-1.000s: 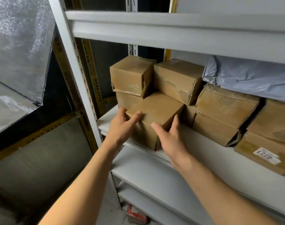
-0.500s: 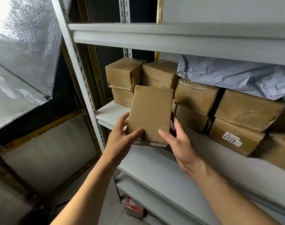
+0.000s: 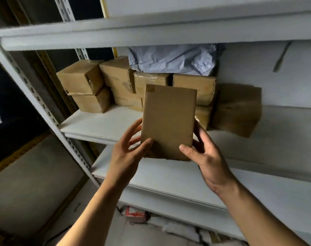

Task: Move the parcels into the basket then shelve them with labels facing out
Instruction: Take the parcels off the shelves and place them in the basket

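Observation:
I hold a flat brown cardboard parcel (image 3: 168, 121) upright in front of the white shelf (image 3: 101, 125). My left hand (image 3: 128, 155) grips its lower left edge, thumb on the front face. My right hand (image 3: 204, 157) grips the lower right edge, fingers behind it. The face turned to me is plain, with no label visible. Several brown parcels (image 3: 82, 80) are stacked at the back of the shelf, and a grey plastic mailer bag (image 3: 174, 59) lies on top of them. No basket is in view.
A white perforated upright (image 3: 36, 96) frames the shelf's left side. Another shelf board (image 3: 151, 32) runs above and a lower one (image 3: 169, 176) below. A red-and-white item (image 3: 135, 213) lies on the floor under the shelves.
The parcel went from lying on the shelf to lifted and stood upright in both hands, pulled away from the stack. My view swung right.

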